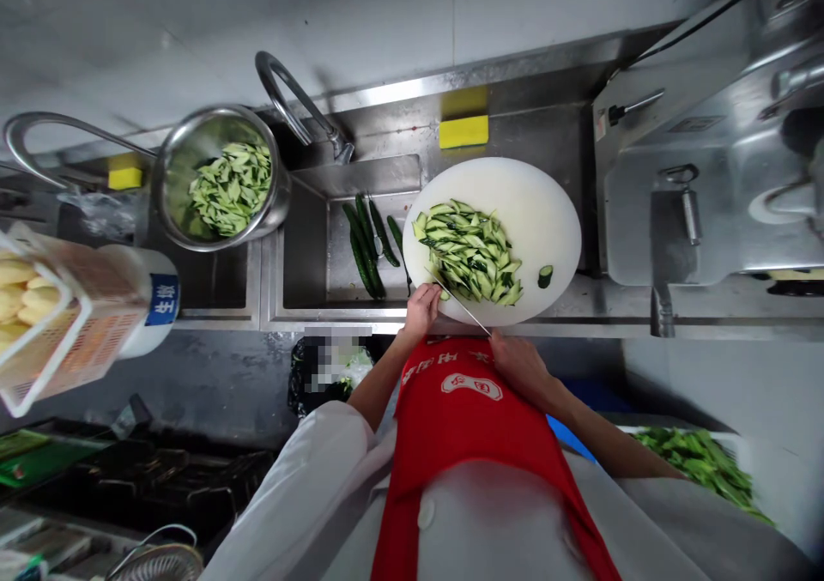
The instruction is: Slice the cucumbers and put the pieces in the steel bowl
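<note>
On a round white cutting board (pixel 547 212) lies a pile of sliced cucumber (pixel 473 255), with one short cucumber end (pixel 545 276) apart on the right. My right hand (pixel 515 360) is closed round the handle of a knife (pixel 467 308), whose thin blade slants up to the left over the board's near edge. At that edge, my left hand (pixel 423 308) has its fingers bent together by the blade tip, beside a small piece of cucumber; whether it grips the piece is hidden. Whole cucumbers (pixel 364 251) rest in the sink left of the board.
A steel pot (pixel 278 190) with cucumber slices stands left of the sink (pixel 305 255), near a curved faucet (pixel 289 83). Behind the board sits a yellow sponge (pixel 463 131). Metal equipment (pixel 634 212) stands right, a potato basket (pixel 70 341) far left, leafy greens (pixel 701 461) lower right.
</note>
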Motion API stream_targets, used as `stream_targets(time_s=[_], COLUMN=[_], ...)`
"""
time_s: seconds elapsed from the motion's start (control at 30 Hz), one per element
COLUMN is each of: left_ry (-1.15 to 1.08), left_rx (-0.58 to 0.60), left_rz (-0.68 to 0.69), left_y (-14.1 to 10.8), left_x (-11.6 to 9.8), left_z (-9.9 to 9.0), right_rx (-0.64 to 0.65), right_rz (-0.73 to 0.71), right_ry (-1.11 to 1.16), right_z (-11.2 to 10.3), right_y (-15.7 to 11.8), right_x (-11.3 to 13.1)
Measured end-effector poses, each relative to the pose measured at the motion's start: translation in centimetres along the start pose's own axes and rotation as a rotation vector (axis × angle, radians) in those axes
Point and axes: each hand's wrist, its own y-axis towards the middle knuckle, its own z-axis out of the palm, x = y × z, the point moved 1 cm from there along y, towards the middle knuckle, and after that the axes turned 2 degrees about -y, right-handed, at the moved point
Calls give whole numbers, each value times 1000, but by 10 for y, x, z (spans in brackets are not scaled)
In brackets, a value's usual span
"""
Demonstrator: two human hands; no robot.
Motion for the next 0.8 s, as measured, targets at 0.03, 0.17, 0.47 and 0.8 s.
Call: stream_targets(time_s=[0.03,0.17,0.47,0.8], left_ry=[2,-16,8,-12], left_rx=[-3,-23,70,57], left_rz=[-1,8,40,47], left_y=[0,-1,-1,-5], left_x=[0,-1,7,15], left_z=[0,-3,-10,-6], right_rx=[0,2,-22,-8], right_rz=[-2,10,3,13], right_ry=[2,13,15,21], right_z=[0,2,4,5], right_y=[0,5,7,9], right_x=[1,4,3,10])
